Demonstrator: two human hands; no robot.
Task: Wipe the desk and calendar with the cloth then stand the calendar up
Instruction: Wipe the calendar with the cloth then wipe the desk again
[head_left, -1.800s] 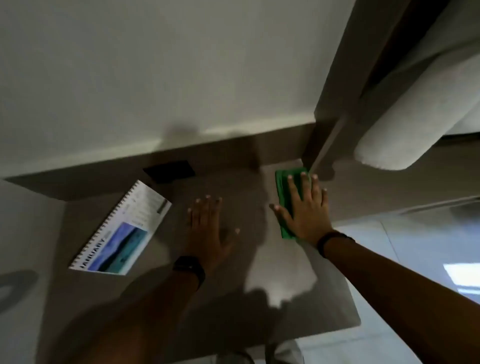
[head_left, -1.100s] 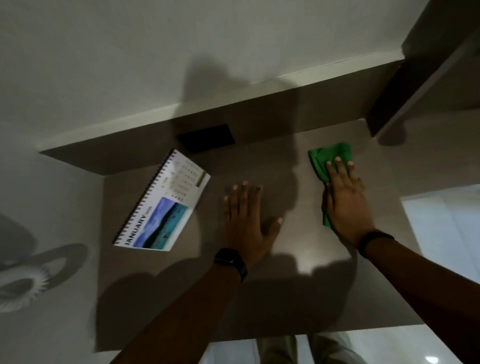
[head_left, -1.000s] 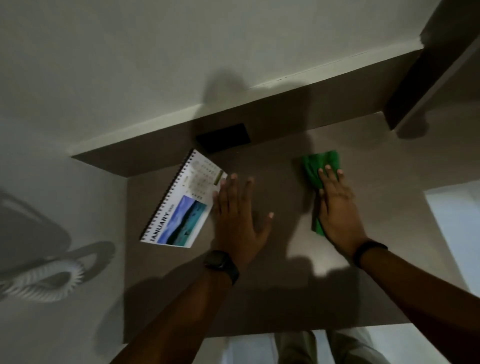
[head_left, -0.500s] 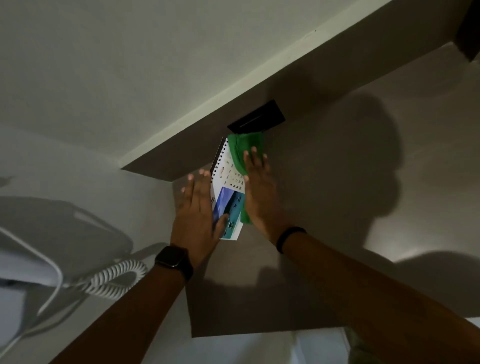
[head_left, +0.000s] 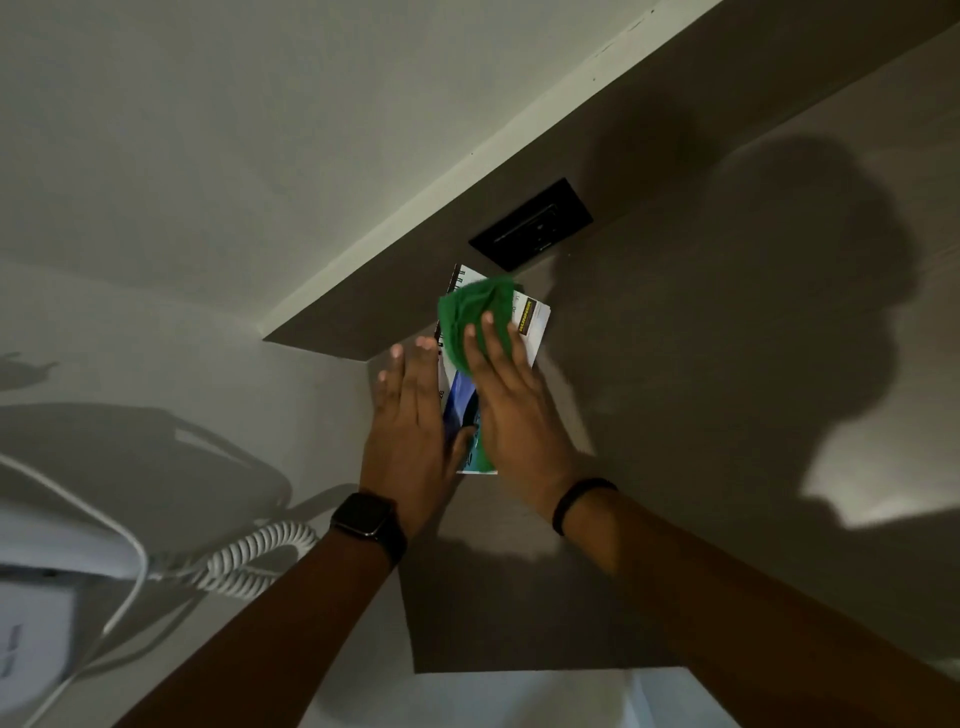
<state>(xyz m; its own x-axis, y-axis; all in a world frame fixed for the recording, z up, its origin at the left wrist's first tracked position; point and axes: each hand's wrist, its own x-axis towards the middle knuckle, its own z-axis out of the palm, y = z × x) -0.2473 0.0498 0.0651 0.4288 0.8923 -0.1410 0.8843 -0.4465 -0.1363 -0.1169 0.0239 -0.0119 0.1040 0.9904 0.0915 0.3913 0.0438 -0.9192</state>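
We press the green cloth (head_left: 475, 322) with our flat right hand (head_left: 511, 402) on the calendar (head_left: 530, 325), lying flat below the black socket (head_left: 531, 224). Our open left hand (head_left: 410, 421) steadies its spiral edge, long axis pointing away.

calendar (head_left: 535, 325): flat on desk (head_left: 675, 415) | green cloth (head_left: 470, 317): atop calendar

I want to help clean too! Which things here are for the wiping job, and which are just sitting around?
For the job: green cloth under the right hand; calendar lying flat; left hand steadying it; desk.

Just sitting around: black socket plate; white coiled cord.
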